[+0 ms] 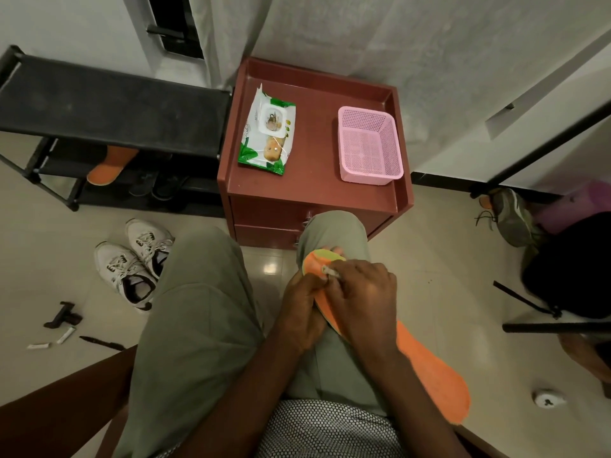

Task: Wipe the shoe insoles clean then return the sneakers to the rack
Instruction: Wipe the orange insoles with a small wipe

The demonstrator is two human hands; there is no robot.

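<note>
Low in the centre of the frame, the left hand [299, 312] curls round the edge of the orange insole [429, 368] lying across the right knee, its grip closed on it. The right hand [360, 292] pinches a small crumpled wipe [329, 271] against the insole's toe end. The white sneakers [135, 259] stand on the floor at left. Writing on the wipes pack [267, 130] on the table [317, 180] is unreadable

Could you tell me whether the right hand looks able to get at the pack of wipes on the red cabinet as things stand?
Probably yes, but not at once: the right hand is pinching a wipe against the orange insole. The pack of wipes lies uncovered on the cabinet ahead of the knees.
</note>
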